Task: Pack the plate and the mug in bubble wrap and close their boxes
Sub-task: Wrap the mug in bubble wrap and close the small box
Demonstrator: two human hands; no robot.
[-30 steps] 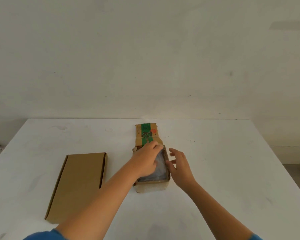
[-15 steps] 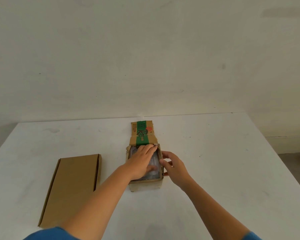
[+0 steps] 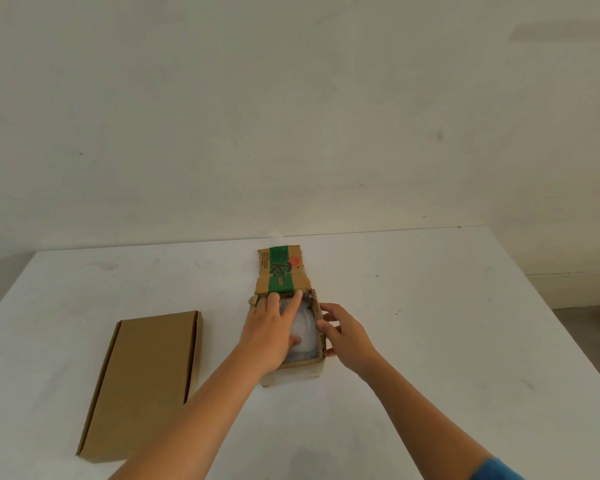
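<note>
A small cardboard box stands open at the middle of the white table. Its lid, with a green printed band, lies folded back away from me. Inside the box sits a bundle of bubble wrap; what it holds is hidden. My left hand lies flat on the bundle, fingers stretched toward the lid's hinge. My right hand touches the box's right wall from outside, fingers curled on it. A flat brown cardboard box, shut, lies to the left.
A bare pale wall rises behind the table's far edge. The table's right edge runs diagonally at the right, with floor beyond it.
My left hand slid deeper over the bubble wrap toward the lid hinge. My right hand came against the box's right wall. The view shifted slightly.
</note>
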